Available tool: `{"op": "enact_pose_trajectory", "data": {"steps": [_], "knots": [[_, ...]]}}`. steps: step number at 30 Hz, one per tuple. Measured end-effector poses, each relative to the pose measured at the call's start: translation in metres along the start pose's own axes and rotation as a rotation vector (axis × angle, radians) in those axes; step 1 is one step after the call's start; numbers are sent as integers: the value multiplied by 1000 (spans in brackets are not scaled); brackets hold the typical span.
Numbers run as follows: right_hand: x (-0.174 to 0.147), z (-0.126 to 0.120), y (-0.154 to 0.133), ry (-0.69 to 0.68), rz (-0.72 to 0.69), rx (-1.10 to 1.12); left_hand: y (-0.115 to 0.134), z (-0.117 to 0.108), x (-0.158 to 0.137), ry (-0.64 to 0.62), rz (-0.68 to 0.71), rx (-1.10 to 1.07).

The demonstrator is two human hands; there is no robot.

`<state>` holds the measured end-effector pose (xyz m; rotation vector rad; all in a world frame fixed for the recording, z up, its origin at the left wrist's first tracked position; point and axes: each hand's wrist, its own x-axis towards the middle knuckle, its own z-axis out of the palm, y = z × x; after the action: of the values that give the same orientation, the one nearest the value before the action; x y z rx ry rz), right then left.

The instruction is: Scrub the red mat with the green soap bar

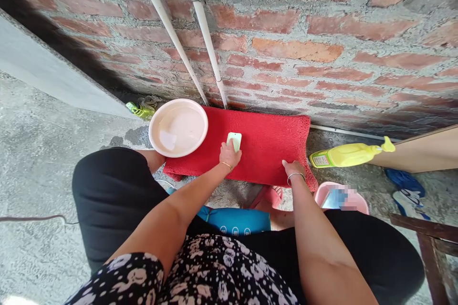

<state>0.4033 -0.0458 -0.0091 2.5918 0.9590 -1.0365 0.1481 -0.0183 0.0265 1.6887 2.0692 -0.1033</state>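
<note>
One bottle label (pixel 321 158) is illegible; left fingers (pixel 232 147) hold a pale block (pixel 235 137).

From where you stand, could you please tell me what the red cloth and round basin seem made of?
Red cloth: matte textile, perhaps towelling, judging by its nubbly surface. Round basin: probably plastic with a smooth, faint sheen, given its even pale colour and rounded rim.

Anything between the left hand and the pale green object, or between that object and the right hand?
Nothing visible: the left hand holds the pale green object on the red cloth, and only that cloth lies between it and the right hand.
</note>
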Motion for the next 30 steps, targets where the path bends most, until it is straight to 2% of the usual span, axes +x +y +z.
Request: {"op": "enact_pose_trajectory", "data": {"steps": [3, 4, 7, 9, 11, 15, 17, 18, 20, 21, 23, 25, 27, 28, 30], "knots": [[1, 0, 0, 2, 2, -1, 20, 14, -19, -90, 140, 82], [2, 0, 1, 3, 1, -1, 26, 20, -29, -145, 236, 117], [4, 2, 2, -5, 0, 4, 33, 37, -58, -381, 635, 159], [5, 3, 2, -6, -3, 6, 30, 40, -62, -436, 759, 130], [4, 3, 2, 2, -1, 5, 23, 35, -50, -345, 654, 74], [-1, 1, 0, 6, 12, 16, 14, 11, 1, -40, 130, -66], [-3, 0, 0, 2, 9, 22, 18, 2, 20, 33, -66, -121], [-3, 0, 0, 0, 5, 24, 22, 1, 25, 50, -118, -134], [-3, 0, 0, 0, 0, 26, 34, 5, 22, 54, -118, -125], [-2, 0, 0, 1, -1, 28, 41, 10, 15, 39, -72, -101], [-1, 0, 0, 7, -5, 32, 53, 23, -6, -50, 108, -27], [0, 0, 0, 11, -13, 34, 58, 35, -31, -230, 400, 53], [0, 0, 0, 10, -13, 29, 53, 41, -49, -413, 667, 94], [0, -1, 0, 8, -7, 24, 46, 41, -54, -462, 742, 97], [-1, -1, 0, -2, 3, 17, 25, 36, -55, -430, 738, 79]]}}
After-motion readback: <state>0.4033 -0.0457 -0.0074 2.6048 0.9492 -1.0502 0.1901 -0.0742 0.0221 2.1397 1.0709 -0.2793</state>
